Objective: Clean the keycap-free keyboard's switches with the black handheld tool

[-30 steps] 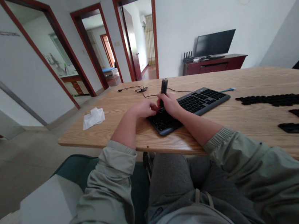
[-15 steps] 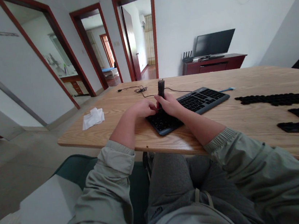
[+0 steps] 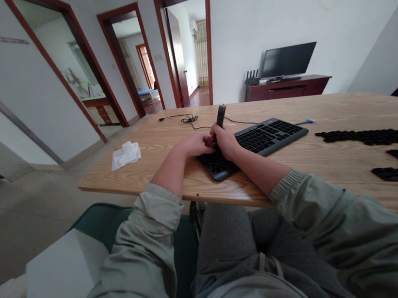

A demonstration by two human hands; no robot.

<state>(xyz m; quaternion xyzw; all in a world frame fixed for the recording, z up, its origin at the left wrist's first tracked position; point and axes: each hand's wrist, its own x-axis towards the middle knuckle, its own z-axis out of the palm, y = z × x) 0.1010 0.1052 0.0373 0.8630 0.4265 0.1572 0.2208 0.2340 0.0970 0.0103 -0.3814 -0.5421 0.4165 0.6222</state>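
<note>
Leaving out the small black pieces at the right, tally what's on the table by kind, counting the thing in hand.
Keyboard: 1
White tissue: 1
Black cable: 1
Blue strip: 1
Dark stick in the right hand: 1
Total: 5

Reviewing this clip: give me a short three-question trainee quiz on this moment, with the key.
1. Which holds the dark stick? A: left hand; B: right hand; C: neither.
2. True or false: the crumpled white tissue lies on the keyboard.
3. Fill in the missing word: in this view, the rows of small black pieces lie to the ____ of the keyboard.

Key:
1. B
2. False; it lies apart from the keyboard, on the table.
3. right
</note>
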